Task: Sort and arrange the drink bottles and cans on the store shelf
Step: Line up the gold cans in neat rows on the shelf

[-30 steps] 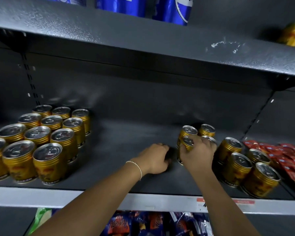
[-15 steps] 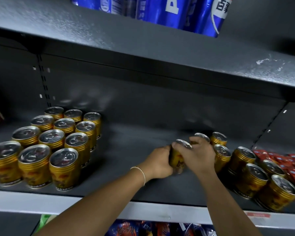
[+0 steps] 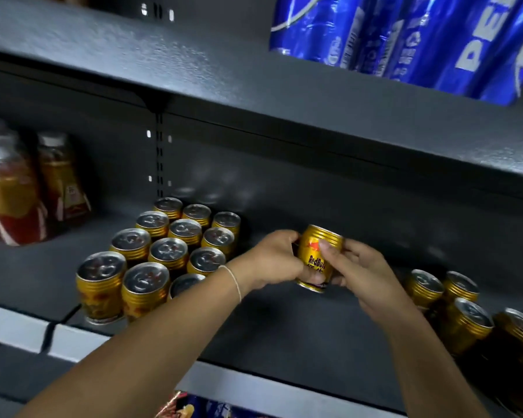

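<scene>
Both hands meet on one gold Red Bull can, held between them in front of the shelf's dark back wall; the left hand curls its fingers round the can's left side, and the right hand grips the right side with the thumb laid across the label and the other fingers tucked under and behind. The can leans slightly, its side and printed name facing the camera and its lower rim showing just under the fingers; whether it touches the grey shelf below cannot be told. A thin pale band circles the left wrist.

Just left of the left hand stands a tidy block of gold cans, upright, three across, silver tops showing; the nearest one in its front row is partly hidden behind the left forearm. Well to the right of the right hand, a looser cluster of the same gold cans stands upright near the shelf's front edge. Far off to the left are bottles of amber drink, blurred. Above both hands, on the upper shelf, sits a blue Pepsi pack; below the forearms, coloured packets peek out.
</scene>
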Tool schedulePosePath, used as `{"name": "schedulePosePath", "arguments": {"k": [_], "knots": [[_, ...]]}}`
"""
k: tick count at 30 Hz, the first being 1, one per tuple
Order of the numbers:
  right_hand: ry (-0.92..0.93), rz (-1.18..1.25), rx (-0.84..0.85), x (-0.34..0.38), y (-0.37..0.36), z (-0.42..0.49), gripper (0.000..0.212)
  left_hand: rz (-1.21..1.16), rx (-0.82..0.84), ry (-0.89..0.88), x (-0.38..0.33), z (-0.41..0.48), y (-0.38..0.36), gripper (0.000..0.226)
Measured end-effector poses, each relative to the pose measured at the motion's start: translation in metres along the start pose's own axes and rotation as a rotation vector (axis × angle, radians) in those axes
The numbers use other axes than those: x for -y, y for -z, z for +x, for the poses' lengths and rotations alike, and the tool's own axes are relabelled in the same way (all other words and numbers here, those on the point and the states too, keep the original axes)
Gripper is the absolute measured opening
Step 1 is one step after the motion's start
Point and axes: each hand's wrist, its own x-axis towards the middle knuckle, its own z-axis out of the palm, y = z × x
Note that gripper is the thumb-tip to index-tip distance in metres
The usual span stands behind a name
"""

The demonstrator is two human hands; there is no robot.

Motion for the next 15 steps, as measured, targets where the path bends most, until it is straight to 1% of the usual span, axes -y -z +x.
{"name": "schedulePosePath", "arguments": {"k": [2, 4, 7, 9, 10, 11, 13, 15], "knots": [[0.019, 0.019, 0.054, 0.002, -0.010, 0.004, 0.047, 0.047, 0.019, 0.006, 0.000, -0.003, 0.015, 0.050], [0.046, 0.079, 0.066, 0.002, -0.021, 0.009, 0.040, 0.175, 0.029, -0.002, 0.000, -0.006, 0.030, 0.052], [0.061, 0.143, 0.020, -0.007, -0.043, 0.018, 0.036, 0.430, 0.055, -0.054, 0.001, -0.010, 0.059, 0.061], [0.055, 0.140, -0.028, -0.021, -0.058, 0.026, 0.028, 0.685, 0.019, -0.079, 0.004, -0.011, 0.081, 0.068], [0.043, 0.138, -0.056, -0.030, -0.066, 0.031, 0.025, 0.814, -0.018, -0.078, 0.006, -0.011, 0.093, 0.066], [0.029, 0.128, -0.084, -0.040, -0.074, 0.036, 0.024, 0.893, -0.044, -0.066, 0.009, -0.011, 0.103, 0.059], [0.008, 0.082, -0.139, -0.057, -0.087, 0.047, 0.024, 0.960, -0.050, -0.031, 0.017, -0.008, 0.117, 0.046], [-0.001, 0.037, -0.168, -0.073, -0.097, 0.058, 0.026, 0.988, -0.030, -0.005, 0.025, -0.007, 0.125, 0.046]]}}
